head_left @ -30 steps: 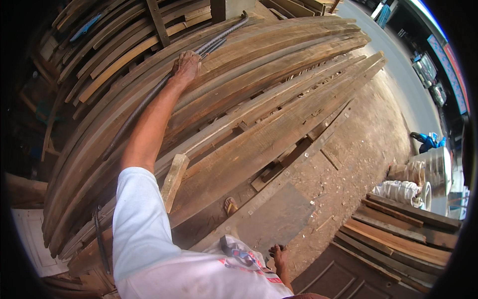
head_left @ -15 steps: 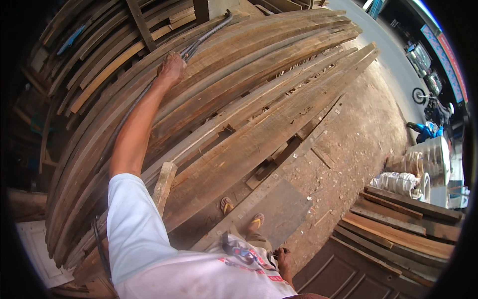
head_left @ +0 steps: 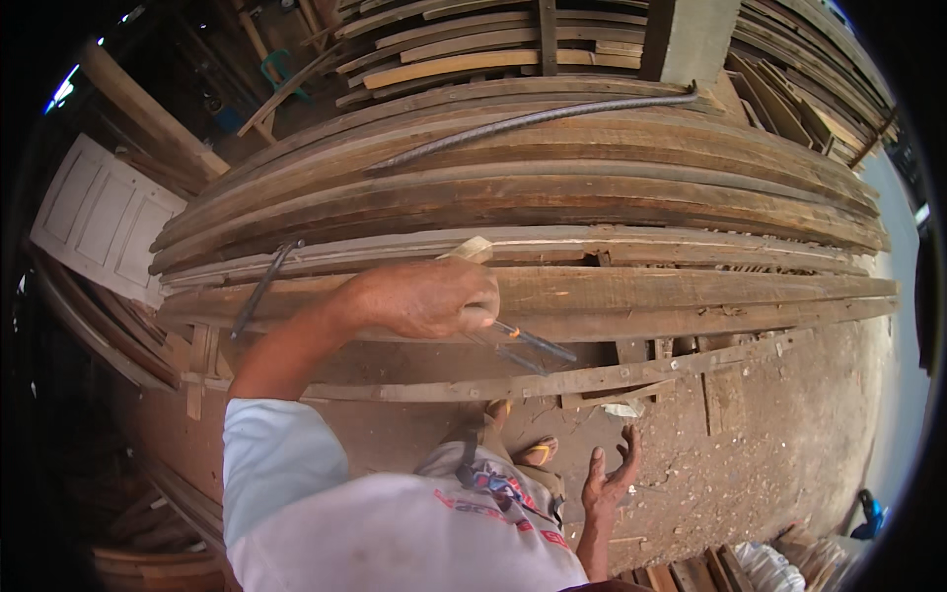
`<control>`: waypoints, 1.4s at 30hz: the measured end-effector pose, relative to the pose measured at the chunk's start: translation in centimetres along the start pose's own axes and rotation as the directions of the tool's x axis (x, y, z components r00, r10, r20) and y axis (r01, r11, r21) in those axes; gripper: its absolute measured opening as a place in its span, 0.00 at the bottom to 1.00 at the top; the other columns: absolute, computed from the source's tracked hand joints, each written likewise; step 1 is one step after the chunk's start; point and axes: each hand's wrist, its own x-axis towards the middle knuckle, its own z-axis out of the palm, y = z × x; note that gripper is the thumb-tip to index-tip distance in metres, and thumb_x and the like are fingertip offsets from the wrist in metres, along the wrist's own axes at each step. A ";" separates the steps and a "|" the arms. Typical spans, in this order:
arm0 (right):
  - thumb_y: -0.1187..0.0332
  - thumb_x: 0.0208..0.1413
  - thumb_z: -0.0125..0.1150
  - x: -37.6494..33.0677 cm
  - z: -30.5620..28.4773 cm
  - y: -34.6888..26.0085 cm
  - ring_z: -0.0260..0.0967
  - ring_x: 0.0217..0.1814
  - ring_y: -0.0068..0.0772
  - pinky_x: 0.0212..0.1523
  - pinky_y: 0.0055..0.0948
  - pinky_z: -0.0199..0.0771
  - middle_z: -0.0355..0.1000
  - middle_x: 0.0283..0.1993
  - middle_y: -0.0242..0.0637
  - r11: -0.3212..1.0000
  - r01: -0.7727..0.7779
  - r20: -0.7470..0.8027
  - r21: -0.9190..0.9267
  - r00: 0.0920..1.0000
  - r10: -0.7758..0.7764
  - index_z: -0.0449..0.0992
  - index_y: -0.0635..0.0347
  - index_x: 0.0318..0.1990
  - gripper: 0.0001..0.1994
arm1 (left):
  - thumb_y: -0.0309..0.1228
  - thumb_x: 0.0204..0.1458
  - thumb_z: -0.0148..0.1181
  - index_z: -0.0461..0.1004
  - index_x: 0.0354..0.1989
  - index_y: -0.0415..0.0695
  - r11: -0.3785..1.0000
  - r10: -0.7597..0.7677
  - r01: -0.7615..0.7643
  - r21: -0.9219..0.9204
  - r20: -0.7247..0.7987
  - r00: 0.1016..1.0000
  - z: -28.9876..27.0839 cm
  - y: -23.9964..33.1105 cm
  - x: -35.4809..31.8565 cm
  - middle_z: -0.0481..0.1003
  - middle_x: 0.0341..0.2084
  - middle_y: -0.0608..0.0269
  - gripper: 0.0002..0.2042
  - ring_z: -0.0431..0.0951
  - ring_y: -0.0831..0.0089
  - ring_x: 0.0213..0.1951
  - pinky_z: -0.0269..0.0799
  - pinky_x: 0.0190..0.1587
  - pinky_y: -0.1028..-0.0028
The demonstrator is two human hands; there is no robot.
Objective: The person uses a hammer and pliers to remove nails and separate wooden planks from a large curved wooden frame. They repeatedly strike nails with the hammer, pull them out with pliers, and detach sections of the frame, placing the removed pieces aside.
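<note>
Nearest to you, your right hand (head_left: 607, 479) hangs low beside your hip with its fingers spread apart and nothing in it, above the brown dirt floor (head_left: 750, 464). Just beside it, your feet in sandals (head_left: 538, 452) stand on that floor, below the hem of your pale printed shirt (head_left: 424, 533).

Higher up, your left hand (head_left: 429, 296) reaches out in front of you, its fingers curled tight around a thin metal tool with an orange band on its shaft (head_left: 528, 342). The dark tip of the tool sticks out to the right of your fist and points down and to the right. A small pale block of wood (head_left: 472, 248) shows just above your knuckles, touching the top of the hand; you cannot tell from here whether the hand holds it or it lies on the stack.

Your fist sits right against the front edge of the long stack of worn brown wooden planks (head_left: 691, 286) that runs across the whole view. To the left, a short dark metal rod (head_left: 261, 286) lies slanted over the front planks, near your forearm. Further up, a long grey ribbed steel bar (head_left: 533, 120) rests along the top of the stack. Beyond it, more planks (head_left: 473, 49) lean together, and a white panelled door (head_left: 99, 222) stands at the far left.
</note>
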 end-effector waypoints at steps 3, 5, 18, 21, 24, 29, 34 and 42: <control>0.46 0.61 0.67 2.9 0.6 -4.7 0.64 0.72 0.49 0.68 0.50 0.65 0.70 0.67 0.51 0.956 0.200 0.309 0.217 0.915 -0.261 0.67 0.61 0.71 0.38 | 0.33 0.63 0.56 0.78 0.34 0.34 0.993 -0.102 0.108 -0.053 0.092 0.990 6.4 2.9 -6.1 0.77 0.35 0.43 0.13 0.79 0.43 0.39 0.74 0.46 0.52; 0.44 0.59 0.69 3.0 2.0 -7.0 0.70 0.67 0.49 0.66 0.47 0.69 0.73 0.63 0.51 0.963 0.122 0.667 0.241 0.700 -0.256 0.69 0.61 0.69 0.38 | 0.32 0.62 0.57 0.77 0.35 0.34 0.970 -0.187 0.204 -0.130 0.134 0.973 9.8 5.0 -9.2 0.77 0.34 0.44 0.12 0.79 0.44 0.40 0.73 0.46 0.52; 0.44 0.69 0.59 -5.9 9.3 -6.6 0.80 0.38 0.37 0.42 0.35 0.78 0.82 0.36 0.46 0.996 0.011 0.978 -0.088 0.192 0.085 0.80 0.67 0.48 0.28 | 0.53 0.62 0.63 0.75 0.59 0.37 0.699 -0.688 0.469 -0.541 -0.329 0.646 18.8 6.9 -22.6 0.80 0.49 0.41 0.30 0.81 0.50 0.52 0.76 0.55 0.58; 0.44 0.68 0.60 -7.7 10.4 -1.8 0.79 0.31 0.30 0.34 0.31 0.77 0.80 0.30 0.41 0.988 0.103 0.963 -0.114 0.255 0.084 0.79 0.67 0.43 0.27 | 0.58 0.61 0.61 0.74 0.59 0.36 0.510 -0.781 0.443 -0.737 -0.182 0.597 24.8 6.1 -27.8 0.78 0.52 0.39 0.34 0.80 0.49 0.54 0.75 0.57 0.57; 0.44 0.68 0.59 -9.8 11.7 -3.1 0.79 0.30 0.31 0.32 0.32 0.77 0.79 0.27 0.40 0.988 0.115 0.965 -0.103 0.251 0.072 0.78 0.67 0.40 0.27 | 0.61 0.61 0.60 0.75 0.59 0.36 0.443 -0.775 0.573 -0.690 0.028 0.632 31.9 5.9 -33.5 0.79 0.51 0.39 0.35 0.80 0.48 0.55 0.74 0.57 0.57; 0.48 0.69 0.60 -16.5 17.9 -10.2 0.80 0.30 0.39 0.32 0.36 0.77 0.79 0.27 0.45 0.954 0.261 0.966 -0.143 0.247 0.078 0.77 0.67 0.39 0.24 | 0.64 0.61 0.57 0.74 0.60 0.36 0.356 -0.800 0.369 -0.859 -0.075 0.595 41.0 3.4 -39.0 0.81 0.50 0.43 0.38 0.80 0.48 0.53 0.75 0.53 0.57; 0.54 0.66 0.64 -26.1 26.6 -14.9 0.81 0.34 0.45 0.35 0.43 0.78 0.80 0.32 0.48 0.807 0.530 0.952 0.261 -0.004 -0.306 0.77 0.69 0.50 0.22 | 0.54 0.67 0.54 0.75 0.57 0.38 -0.052 -0.867 -0.352 -0.934 -0.133 0.480 43.9 -1.6 -40.9 0.79 0.54 0.46 0.28 0.79 0.52 0.58 0.75 0.60 0.57; 0.36 0.63 0.57 -25.5 29.5 -23.6 0.53 0.81 0.53 0.75 0.45 0.59 0.52 0.81 0.56 0.965 0.070 0.946 0.251 0.195 -0.260 0.54 0.62 0.79 0.47 | 0.48 0.67 0.55 0.72 0.36 0.46 0.010 -0.989 -0.946 -0.323 0.134 -0.057 51.3 -8.7 -51.9 0.79 0.51 0.35 0.18 0.81 0.46 0.55 0.76 0.61 0.51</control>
